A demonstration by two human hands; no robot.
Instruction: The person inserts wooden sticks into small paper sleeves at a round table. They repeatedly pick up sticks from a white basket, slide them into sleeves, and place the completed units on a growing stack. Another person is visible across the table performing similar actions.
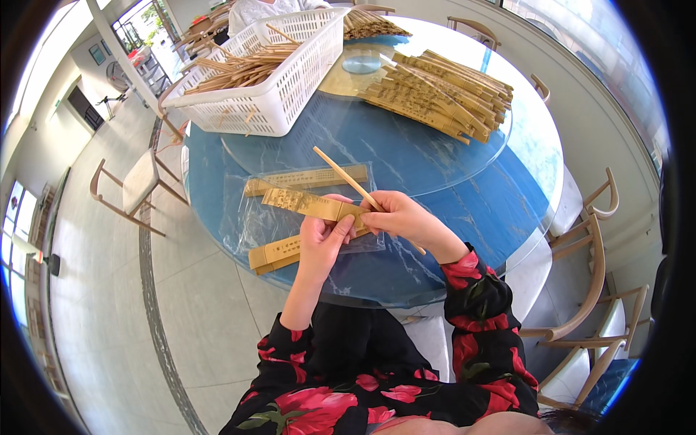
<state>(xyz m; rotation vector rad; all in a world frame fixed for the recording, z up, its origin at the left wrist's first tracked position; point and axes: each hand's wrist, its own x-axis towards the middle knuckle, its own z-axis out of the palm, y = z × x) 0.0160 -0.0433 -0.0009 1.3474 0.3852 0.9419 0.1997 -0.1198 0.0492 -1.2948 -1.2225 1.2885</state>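
Observation:
Just above the near edge of the table, my left hand (326, 233) pinches a gold printed paper sleeve (301, 204) between thumb and fingers. The sleeve points left and slightly up. My right hand (400, 216) meets its right end and is closed on a pale wooden chopstick (341, 170), which slants across from upper left to lower right. Whether the chopstick is single or a pair, I cannot tell. Behind my hands a gold sleeve (279, 181) lies on a clear plastic sheet or bag (246, 221). More sleeves (275, 254) lie beside my left hand, partly hidden by it.
A white slotted plastic basket (279, 109) full of wooden chopsticks (250, 67) stands at the back left. Stacked gold sleeves (442, 94) lie at the back right on the glass turntable (435, 170). Another person (268, 9) sits across the table. Wooden chairs (138, 181) surround it.

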